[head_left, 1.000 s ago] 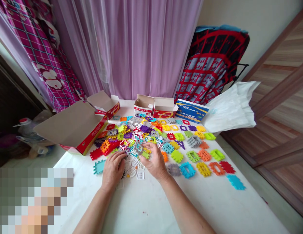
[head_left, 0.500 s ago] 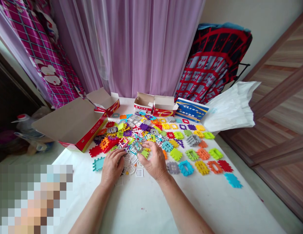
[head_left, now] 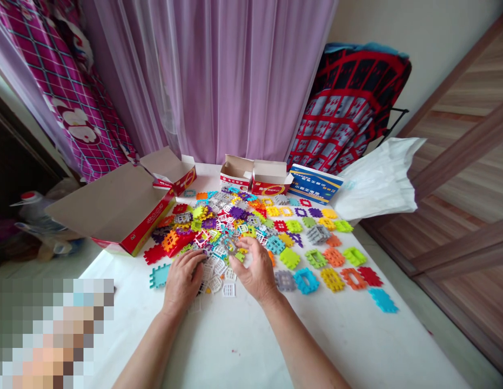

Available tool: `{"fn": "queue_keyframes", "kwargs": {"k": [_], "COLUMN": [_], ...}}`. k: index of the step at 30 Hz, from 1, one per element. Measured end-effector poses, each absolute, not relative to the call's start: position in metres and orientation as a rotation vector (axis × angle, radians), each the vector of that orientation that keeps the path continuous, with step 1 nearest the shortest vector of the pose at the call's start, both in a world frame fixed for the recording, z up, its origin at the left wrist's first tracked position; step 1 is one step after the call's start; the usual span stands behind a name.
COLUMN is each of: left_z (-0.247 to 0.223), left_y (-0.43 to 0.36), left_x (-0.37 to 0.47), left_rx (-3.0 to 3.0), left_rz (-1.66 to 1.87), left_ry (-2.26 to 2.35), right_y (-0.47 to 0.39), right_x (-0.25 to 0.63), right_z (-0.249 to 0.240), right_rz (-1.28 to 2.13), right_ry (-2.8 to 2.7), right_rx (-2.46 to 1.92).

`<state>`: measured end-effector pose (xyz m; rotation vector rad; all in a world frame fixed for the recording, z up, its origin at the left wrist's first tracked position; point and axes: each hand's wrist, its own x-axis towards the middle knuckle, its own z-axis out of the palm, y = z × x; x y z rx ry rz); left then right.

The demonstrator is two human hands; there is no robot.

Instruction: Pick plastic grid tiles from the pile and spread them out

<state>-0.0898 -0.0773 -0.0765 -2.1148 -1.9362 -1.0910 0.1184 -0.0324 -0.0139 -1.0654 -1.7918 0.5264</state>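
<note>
A heap of colourful plastic building pieces (head_left: 219, 219) lies on the white-covered table. My left hand (head_left: 185, 278) rests at its near left edge, fingers stretched out over the pieces. Beside that hand is a flat teal piece (head_left: 159, 276). My right hand (head_left: 257, 273) is on the near right side, thumb and fingers apart. A lime-green piece (head_left: 240, 255) shows in the gap by its thumb. Several white window-shaped pieces (head_left: 214, 283) lie between my hands; one white window piece (head_left: 229, 290) is nearest me. What is under my fingertips is partly hidden.
Sorted pieces, such as a blue ring-like piece (head_left: 307, 281) and a flat blue piece (head_left: 383, 300), spread to the right. A large open box (head_left: 113, 208) stands left. Behind are smaller red boxes (head_left: 271, 183), a blue box (head_left: 315, 183) and a white bag (head_left: 379, 181).
The view has shifted slightly, so the table's things sit a little farther left. Both hands stay in nearly the same places at the heap, with little change in their fingers.
</note>
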Motion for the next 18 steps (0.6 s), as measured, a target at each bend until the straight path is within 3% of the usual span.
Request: {"fn": "queue_keyframes", "kwargs": {"k": [11, 18], "left_z": [-0.08, -0.082], "left_y": [-0.074, -0.07], "left_x": [-0.098, -0.103], "left_rx": [-2.149, -2.158], "left_rz": [-1.029, -0.975], "left_ry": [-1.879, -1.838], "right_y": [-0.014, -0.016], "right_x": [0.178, 0.257], "right_z": [-0.025, -0.039], "right_rz": [0.323, -0.022], "right_ry": [-1.71, -1.602], "right_rx": [-1.254, -1.394]}}
